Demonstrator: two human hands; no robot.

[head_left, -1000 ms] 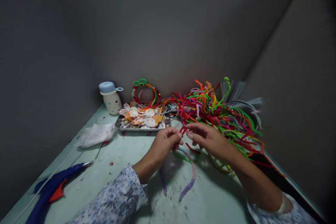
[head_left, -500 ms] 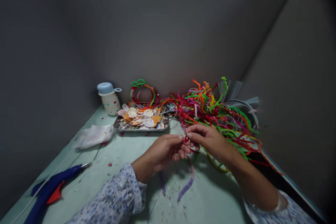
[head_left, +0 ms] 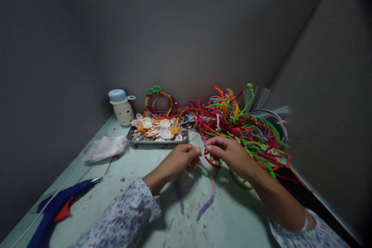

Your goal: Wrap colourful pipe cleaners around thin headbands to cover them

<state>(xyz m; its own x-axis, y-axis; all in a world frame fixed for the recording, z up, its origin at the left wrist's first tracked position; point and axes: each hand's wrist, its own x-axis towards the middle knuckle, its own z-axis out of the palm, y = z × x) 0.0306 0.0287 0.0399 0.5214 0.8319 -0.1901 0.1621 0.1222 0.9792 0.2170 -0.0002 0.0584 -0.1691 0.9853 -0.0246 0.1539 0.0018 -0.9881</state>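
My right hand (head_left: 225, 153) pinches a short piece of red pipe cleaner (head_left: 206, 152) between thumb and fingertips. Just left of it, my left hand (head_left: 184, 159) has thumb and index finger closed together; whatever they may grip is too small to make out. Below the hands, a pink and purple fuzzy-wrapped headband (head_left: 213, 190) shows its two purple ends on the table, its top partly hidden behind my left hand. A red curved strand and a green one lie behind it, under my fingers.
A large heap of colourful pipe cleaners (head_left: 232, 120) fills the back right. A metal tray (head_left: 158, 142) holds paper cut-outs, with finished-looking hoops (head_left: 171, 104) behind. At left are a bottle (head_left: 123, 113), a plastic bag (head_left: 107, 149) and a blue glue gun (head_left: 65, 197) with its cord.
My left hand has drawn slightly left and up, away from the red piece, and its fingers have curled in. My right hand stays nearly in place.
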